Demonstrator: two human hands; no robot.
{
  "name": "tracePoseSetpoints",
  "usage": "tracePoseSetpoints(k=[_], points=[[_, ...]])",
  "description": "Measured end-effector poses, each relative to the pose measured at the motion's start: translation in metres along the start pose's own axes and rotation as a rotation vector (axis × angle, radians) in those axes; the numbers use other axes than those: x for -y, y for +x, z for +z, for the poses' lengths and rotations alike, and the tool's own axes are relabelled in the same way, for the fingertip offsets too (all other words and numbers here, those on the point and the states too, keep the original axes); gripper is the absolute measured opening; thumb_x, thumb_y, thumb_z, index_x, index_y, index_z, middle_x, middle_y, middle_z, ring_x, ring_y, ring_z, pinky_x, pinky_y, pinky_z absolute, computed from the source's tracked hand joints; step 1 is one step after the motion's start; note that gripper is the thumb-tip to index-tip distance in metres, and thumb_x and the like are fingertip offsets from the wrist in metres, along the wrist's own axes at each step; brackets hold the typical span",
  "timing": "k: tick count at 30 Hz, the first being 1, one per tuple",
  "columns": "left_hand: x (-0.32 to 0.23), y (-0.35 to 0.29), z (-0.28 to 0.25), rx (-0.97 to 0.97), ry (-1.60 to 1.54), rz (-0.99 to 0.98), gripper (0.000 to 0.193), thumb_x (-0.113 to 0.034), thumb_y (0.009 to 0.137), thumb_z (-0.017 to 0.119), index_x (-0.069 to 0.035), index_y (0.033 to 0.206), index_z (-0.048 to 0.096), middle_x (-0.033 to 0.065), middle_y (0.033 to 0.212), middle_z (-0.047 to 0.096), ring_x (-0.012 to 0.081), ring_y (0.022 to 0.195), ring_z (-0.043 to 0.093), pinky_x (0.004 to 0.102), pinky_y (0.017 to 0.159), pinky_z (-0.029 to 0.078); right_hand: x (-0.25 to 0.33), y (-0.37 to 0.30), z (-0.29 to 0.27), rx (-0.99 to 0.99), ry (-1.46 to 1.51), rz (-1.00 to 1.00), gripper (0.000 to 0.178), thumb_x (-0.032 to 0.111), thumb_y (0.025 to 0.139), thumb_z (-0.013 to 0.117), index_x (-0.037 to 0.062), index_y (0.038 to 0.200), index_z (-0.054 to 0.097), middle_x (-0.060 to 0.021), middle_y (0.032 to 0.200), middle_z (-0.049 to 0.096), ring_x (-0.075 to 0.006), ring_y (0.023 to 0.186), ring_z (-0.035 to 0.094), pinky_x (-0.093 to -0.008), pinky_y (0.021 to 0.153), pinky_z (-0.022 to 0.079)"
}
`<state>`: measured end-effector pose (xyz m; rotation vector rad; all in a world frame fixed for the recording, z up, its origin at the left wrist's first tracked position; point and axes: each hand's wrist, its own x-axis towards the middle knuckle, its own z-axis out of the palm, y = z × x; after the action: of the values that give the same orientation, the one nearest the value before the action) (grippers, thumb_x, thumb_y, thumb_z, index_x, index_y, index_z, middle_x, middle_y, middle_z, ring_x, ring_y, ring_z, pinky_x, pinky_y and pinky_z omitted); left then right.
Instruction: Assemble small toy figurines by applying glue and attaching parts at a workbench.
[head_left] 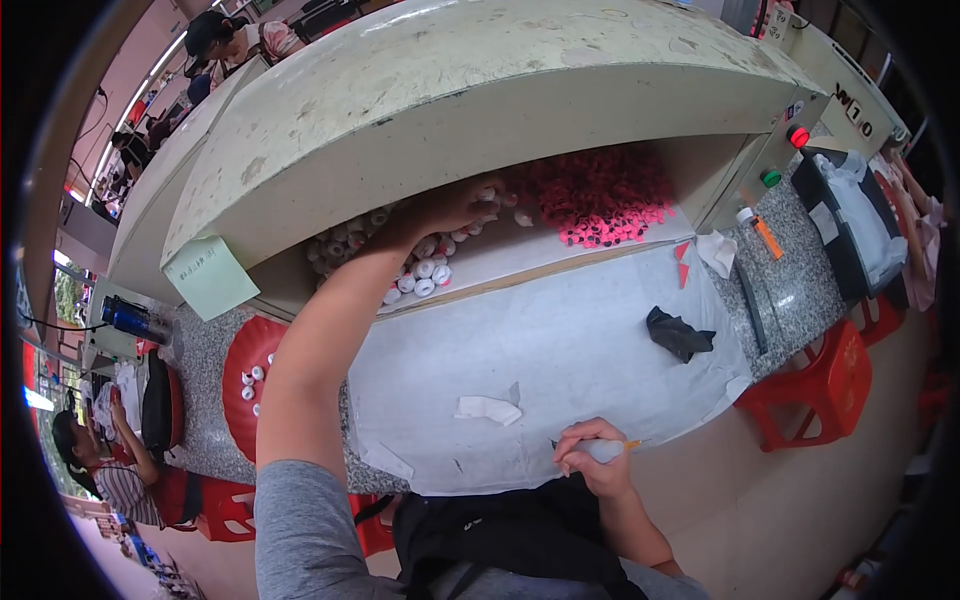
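Observation:
My left arm reaches under the hood of a pale metal booth [450, 120]. My left hand [465, 205] is among a heap of small white round pieces [425, 270], its fingers curled at the heap's right end; what they hold is partly hidden. At the near edge of the white paper sheet [560, 340], my right hand [597, 460] is closed around a small whitish squeeze bottle [603, 450] with an orange end. To the right of the white heap, inside the booth, lies a pile of small pink and dark pieces [610, 200].
A red tray [240, 400] with several white pieces stands left. On the sheet lie a white scrap [490, 409] and crumpled black material [680, 335]. At right are an orange-and-white tube [763, 235], a black bin [850, 220] and a red stool [815, 390]. Other people sit nearby.

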<state>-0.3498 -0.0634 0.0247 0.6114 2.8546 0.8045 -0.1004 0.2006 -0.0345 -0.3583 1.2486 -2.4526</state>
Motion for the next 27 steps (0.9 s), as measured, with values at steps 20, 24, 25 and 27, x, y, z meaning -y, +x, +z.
tracePoseSetpoints(k=[20,24,25,27], points=[[-0.019,0.011,0.013,-0.202,0.101,-0.159,0.042,-0.035,0.069,0.056,-0.004,0.096,0.05,0.0131,0.088,0.053,0.0251,0.082,0.051,0.0333,0.072,0.039,-0.001,0.001,0.001,-0.002,0.012,-0.017,0.02,-0.003,0.07,0.052,-0.0033,0.089,0.048,-0.013,0.069,0.054,-0.0112,0.054,0.047,-0.0206,0.048,0.039],[-0.022,0.014,0.021,-0.117,0.166,-0.19,0.038,-0.035,0.069,0.055,-0.009,0.096,0.051,0.0081,0.078,0.056,0.0195,0.076,0.053,0.0302,0.069,0.041,0.001,0.004,0.002,0.021,-0.02,-0.017,0.019,-0.003,0.069,0.052,-0.003,0.088,0.046,-0.0147,0.068,0.054,-0.0128,0.05,0.047,-0.0218,0.046,0.039],[-0.027,0.012,0.022,-0.186,0.277,-0.149,0.036,-0.034,0.069,0.054,-0.01,0.095,0.051,0.007,0.076,0.057,0.0184,0.075,0.054,0.0296,0.068,0.041,0.001,0.003,0.001,0.019,-0.022,-0.015,0.019,-0.003,0.069,0.052,-0.003,0.088,0.046,-0.0147,0.068,0.054,-0.0128,0.05,0.047,-0.0218,0.046,0.039],[-0.017,0.013,0.025,-0.224,0.225,-0.079,0.037,-0.038,0.069,0.052,-0.008,0.09,0.053,0.0085,0.076,0.057,0.0207,0.071,0.054,0.0319,0.065,0.041,0.0,0.002,0.0,0.012,-0.03,-0.011,0.019,-0.002,0.069,0.052,-0.0032,0.088,0.046,-0.0146,0.068,0.054,-0.0127,0.051,0.047,-0.0215,0.046,0.039]])
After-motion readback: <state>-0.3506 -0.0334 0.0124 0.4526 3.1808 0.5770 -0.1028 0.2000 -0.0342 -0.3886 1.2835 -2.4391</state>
